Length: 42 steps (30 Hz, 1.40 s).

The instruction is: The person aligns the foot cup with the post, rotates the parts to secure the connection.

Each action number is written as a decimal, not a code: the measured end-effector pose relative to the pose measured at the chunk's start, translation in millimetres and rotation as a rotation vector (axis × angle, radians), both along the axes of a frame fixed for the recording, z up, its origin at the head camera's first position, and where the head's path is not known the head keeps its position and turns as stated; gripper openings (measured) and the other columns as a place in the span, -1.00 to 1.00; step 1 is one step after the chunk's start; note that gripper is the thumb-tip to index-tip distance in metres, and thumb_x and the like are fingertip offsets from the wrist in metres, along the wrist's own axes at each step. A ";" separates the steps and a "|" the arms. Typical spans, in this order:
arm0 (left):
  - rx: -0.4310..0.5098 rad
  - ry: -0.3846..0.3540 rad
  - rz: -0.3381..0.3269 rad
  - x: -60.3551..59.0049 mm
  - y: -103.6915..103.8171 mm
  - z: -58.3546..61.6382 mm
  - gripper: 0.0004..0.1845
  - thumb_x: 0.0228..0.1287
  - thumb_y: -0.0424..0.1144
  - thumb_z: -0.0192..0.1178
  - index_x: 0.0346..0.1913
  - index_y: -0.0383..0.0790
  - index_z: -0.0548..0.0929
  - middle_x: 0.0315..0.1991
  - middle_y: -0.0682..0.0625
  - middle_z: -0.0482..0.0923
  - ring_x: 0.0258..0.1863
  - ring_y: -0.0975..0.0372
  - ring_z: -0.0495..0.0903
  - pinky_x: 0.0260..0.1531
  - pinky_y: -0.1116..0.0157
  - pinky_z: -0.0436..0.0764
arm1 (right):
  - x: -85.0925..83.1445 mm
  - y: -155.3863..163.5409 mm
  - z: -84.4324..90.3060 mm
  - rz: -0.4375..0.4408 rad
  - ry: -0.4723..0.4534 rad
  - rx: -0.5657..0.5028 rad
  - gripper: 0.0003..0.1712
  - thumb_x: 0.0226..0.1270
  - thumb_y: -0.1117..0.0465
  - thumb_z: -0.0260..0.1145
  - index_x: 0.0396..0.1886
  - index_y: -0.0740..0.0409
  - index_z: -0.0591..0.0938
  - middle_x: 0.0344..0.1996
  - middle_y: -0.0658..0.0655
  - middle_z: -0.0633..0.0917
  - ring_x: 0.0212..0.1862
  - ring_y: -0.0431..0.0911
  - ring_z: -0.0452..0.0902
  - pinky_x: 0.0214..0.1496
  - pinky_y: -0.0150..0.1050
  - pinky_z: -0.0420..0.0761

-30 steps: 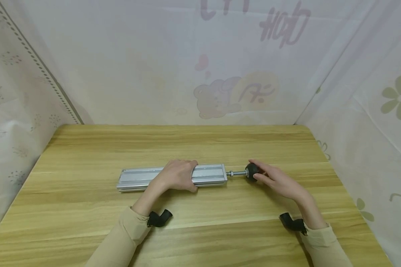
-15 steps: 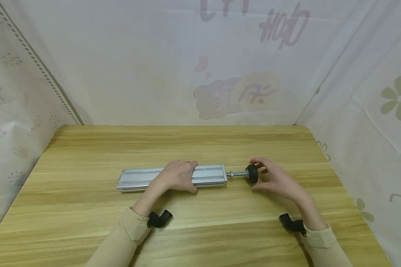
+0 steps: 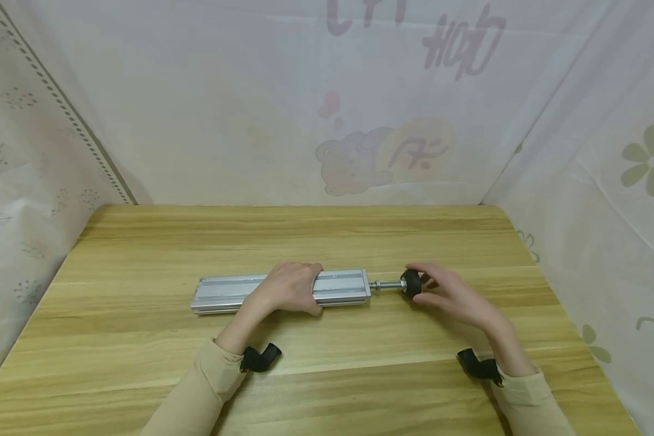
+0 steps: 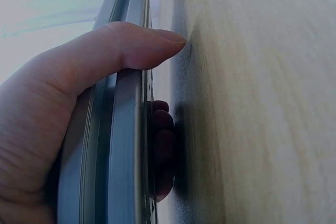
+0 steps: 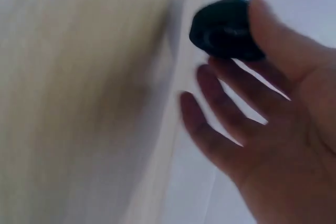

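A silver aluminium profile (image 3: 340, 285) with slots along its length extends left to right across the middle of the wooden table. My left hand (image 3: 287, 287) grips it from above, thumb on the near side; in the left wrist view the fingers (image 4: 164, 140) curl round beneath it. From the profile's right end plate sticks out a threaded stud (image 3: 388, 285) with a nut, ending in a black levelling foot (image 3: 411, 283). My right hand (image 3: 452, 295) pinches the foot's rim between thumb and forefinger, while its other fingers spread loosely behind the base in the right wrist view.
The wooden table (image 3: 327, 393) carries a black bent camera mount (image 3: 260, 357) by the left wrist and another mount (image 3: 476, 366) by the right wrist. Printed cloth (image 3: 223, 109) hangs along the table's back and sides.
My right fingers gripped the foot, opened apart from it half a second ago, and have closed back on its rim. The left hand and profile stay put.
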<state>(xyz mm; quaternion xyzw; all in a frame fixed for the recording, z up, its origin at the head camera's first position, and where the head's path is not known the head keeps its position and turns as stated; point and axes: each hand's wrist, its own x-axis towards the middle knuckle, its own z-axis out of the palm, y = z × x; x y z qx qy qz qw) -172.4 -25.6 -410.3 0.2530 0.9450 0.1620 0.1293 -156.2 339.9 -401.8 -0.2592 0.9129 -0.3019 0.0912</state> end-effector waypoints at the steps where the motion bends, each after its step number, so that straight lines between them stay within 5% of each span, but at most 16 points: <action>1: 0.001 0.000 0.000 0.1 0.0 -0.1 -0.47 -0.25 0.06 0.47 -0.14 -0.04 0.57 -0.37 0.14 0.64 -0.42 0.23 0.53 -0.38 0.18 0.53 | 0.5 0.7 0.7 -0.002 -0.025 0.015 -0.30 0.44 0.14 0.35 0.51 0.11 0.37 0.28 0.19 0.61 0.06 -0.02 0.64 0.09 -0.12 0.65; 10: 0.003 -0.003 0.000 0.2 -0.1 -0.4 -0.46 -0.25 0.06 0.47 -0.14 -0.05 0.57 -0.37 0.14 0.63 -0.42 0.22 0.53 -0.38 0.19 0.52 | -0.2 0.0 0.9 -0.026 -0.151 0.057 -0.32 0.67 -0.03 0.00 0.64 0.09 0.17 0.55 0.28 0.33 0.55 0.20 0.28 0.46 0.25 0.34; 15: 0.002 0.004 -0.002 0.1 0.0 -0.5 -0.50 -0.25 0.05 0.47 -0.19 -0.03 0.56 -0.38 0.14 0.63 -0.42 0.22 0.53 -0.40 0.19 0.52 | 0.4 0.9 1.4 -0.045 -0.157 0.070 -0.28 0.64 -0.07 0.05 0.65 0.04 0.16 0.45 0.26 0.46 0.35 0.12 0.50 0.32 0.13 0.51; 19: 0.006 0.002 -0.003 0.0 -0.1 -0.7 -0.50 -0.24 0.05 0.48 -0.20 -0.03 0.55 -0.37 0.13 0.63 -0.42 0.22 0.53 -0.39 0.18 0.52 | 0.3 2.2 1.8 -0.058 -0.144 0.028 -0.17 0.46 -0.06 0.32 0.62 -0.05 0.21 0.37 0.17 0.53 0.20 0.05 0.59 0.18 0.05 0.60; 23: 0.010 -0.005 -0.003 0.0 -0.2 -0.3 -0.50 -0.24 0.05 0.47 -0.20 -0.03 0.55 -0.37 0.13 0.62 -0.41 0.21 0.53 -0.38 0.18 0.52 | -0.6 0.7 2.1 -0.045 -0.062 -0.017 -0.03 0.14 0.12 0.60 0.51 -0.01 0.31 0.37 0.18 0.52 0.27 0.16 0.55 0.25 0.15 0.59; 28: 0.008 -0.016 -0.006 -0.6 -0.4 0.6 -0.50 -0.22 0.06 0.47 -0.18 -0.04 0.54 -0.36 0.13 0.61 -0.40 0.21 0.52 -0.38 0.19 0.52 | -2.7 -4.7 -0.2 -0.008 0.060 -0.015 -0.06 -0.05 0.30 0.68 0.36 0.15 0.42 0.24 0.16 0.59 0.27 0.11 0.56 0.23 0.11 0.61; 33: 0.011 -0.016 -0.012 -1.0 -0.3 1.5 -0.49 -0.21 0.05 0.47 -0.17 -0.05 0.55 -0.39 0.13 0.59 -0.42 0.21 0.51 -0.40 0.20 0.50 | -3.5 -9.3 -3.1 -0.012 0.111 -0.003 -0.18 -0.01 0.33 0.66 0.26 0.15 0.46 0.15 0.13 0.63 0.20 0.06 0.60 0.17 0.07 0.63; 42: 0.010 -0.017 -0.009 -0.2 -0.4 1.0 -0.49 -0.22 0.06 0.48 -0.18 -0.04 0.55 -0.36 0.13 0.62 -0.40 0.22 0.53 -0.35 0.17 0.54 | -0.9 -5.8 -1.2 -0.037 0.016 0.008 -0.27 0.22 0.21 0.53 0.37 0.11 0.46 0.20 0.15 0.65 0.12 0.04 0.64 0.15 0.02 0.64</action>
